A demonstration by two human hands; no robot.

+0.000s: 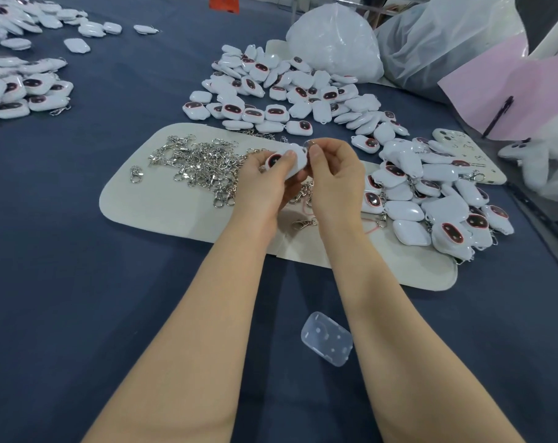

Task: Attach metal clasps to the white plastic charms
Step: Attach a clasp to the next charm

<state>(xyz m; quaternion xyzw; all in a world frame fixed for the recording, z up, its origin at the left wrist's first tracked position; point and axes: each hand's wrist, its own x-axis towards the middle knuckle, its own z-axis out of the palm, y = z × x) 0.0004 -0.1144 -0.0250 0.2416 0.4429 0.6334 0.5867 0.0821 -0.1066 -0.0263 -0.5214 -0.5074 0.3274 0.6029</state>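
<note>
Currently: left hand (pixel 264 183) grips one white charm (pixel 285 161), thumb pressed across it, held above the mat. Right hand (pixel 332 174) pinches a small glinting piece at the charm's upper corner, probably a clasp ring (pixel 309 142); too small to tell whether it is threaded.

Risks, as I judge them:
- Ring slips from the pinch: the grip is fingertip only and the part is tiny. It would drop among the loose clasps (pixel 200 164) just below and left and be hard to tell from the rest.
- Charm twists in the left hand if the right pulls sideways, because the shell looks glossy.
- A forearm sweeping right could knock the near charm pile (pixel 431 193), which crowds the right wrist.

Room:
- Cream mat (pixel 162 203) has a bare stretch on its near left.
- Far charm pile (pixel 280 91) closes the back.
- Clear plastic case (pixel 327 338) lies between the forearms on the blue cloth (pixel 79 251).
- Phone (pixel 463 148) sits by the right-hand pile, near the table's edge.
</note>
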